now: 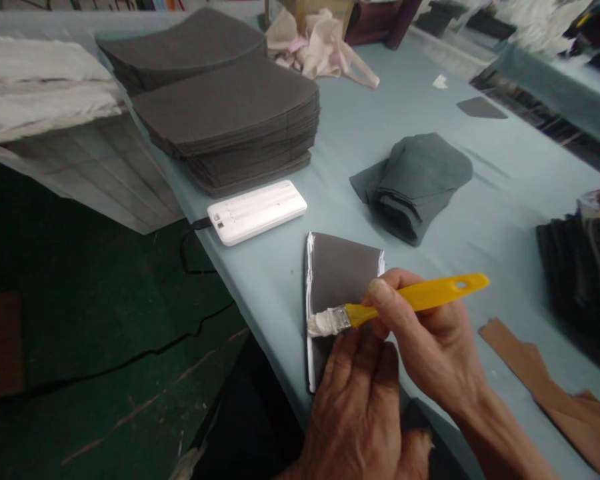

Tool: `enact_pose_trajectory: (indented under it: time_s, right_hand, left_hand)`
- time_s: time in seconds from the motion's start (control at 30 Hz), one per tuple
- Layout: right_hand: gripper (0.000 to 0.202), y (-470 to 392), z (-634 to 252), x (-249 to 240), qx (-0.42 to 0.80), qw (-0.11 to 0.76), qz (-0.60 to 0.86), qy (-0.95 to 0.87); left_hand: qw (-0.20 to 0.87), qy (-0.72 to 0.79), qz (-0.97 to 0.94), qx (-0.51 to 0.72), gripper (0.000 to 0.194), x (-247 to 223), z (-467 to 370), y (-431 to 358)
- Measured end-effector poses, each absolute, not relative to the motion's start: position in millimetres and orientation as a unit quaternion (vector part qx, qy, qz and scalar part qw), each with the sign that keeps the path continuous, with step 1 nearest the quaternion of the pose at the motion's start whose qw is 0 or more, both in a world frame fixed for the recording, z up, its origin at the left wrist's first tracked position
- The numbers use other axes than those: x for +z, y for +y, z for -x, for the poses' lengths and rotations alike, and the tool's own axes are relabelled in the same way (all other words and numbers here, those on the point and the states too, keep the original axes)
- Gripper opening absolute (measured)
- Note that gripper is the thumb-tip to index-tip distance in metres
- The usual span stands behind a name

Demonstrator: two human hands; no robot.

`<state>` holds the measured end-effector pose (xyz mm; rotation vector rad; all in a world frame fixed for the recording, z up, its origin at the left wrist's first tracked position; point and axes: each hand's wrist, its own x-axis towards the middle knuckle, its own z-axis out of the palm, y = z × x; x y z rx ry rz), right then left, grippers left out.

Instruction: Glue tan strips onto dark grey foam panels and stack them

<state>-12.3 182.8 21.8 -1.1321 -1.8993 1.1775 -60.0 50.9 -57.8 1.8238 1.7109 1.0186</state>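
A small dark fabric piece (343,267) lies near the table's front edge, with white paste along its left edge and at its upper right corner. My right hand (425,333) grips a yellow-handled brush (425,293), its white-coated bristles touching the piece's left edge. Flat on the lower part of the piece rests my left hand (357,407), fingers stretched out and holding nothing. The lower part of the piece is hidden under it.
Dark panels (230,113) are stacked at the upper left, behind a white power bank (257,210) with a black cable. A folded dark cloth bundle (415,180) lies beyond my hands. Brown strips (535,373) and dark folded pieces (580,273) are at right.
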Motion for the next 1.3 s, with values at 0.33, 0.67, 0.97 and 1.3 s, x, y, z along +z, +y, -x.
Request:
enact_pose_trajectory:
  time_s: [0.33,0.67,0.97,1.3]
  right_hand:
    - [0.047,220.0,28.7,-2.0,0.432,0.449,0.403,-0.67]
    - [0.035,204.0,-14.6,23.8,0.37,0.568,0.423,-0.602]
    - [0.027,143.6,-93.3,30.5,0.348,0.621,0.481,-0.511]
    - [0.025,108.7,-125.8,27.9,0.342,0.68,0.489,-0.426]
  left_hand:
    - [0.214,0.618,-0.682,0.327,0.076,-40.7,72.2,49.7]
    - [0.257,0.607,-0.626,0.418,0.054,-6.9,97.0,51.2]
    - [0.58,0.469,-0.333,0.577,0.023,7.5,128.9,78.1]
    - [0.41,0.494,-0.356,0.679,0.012,37.5,110.3,75.9]
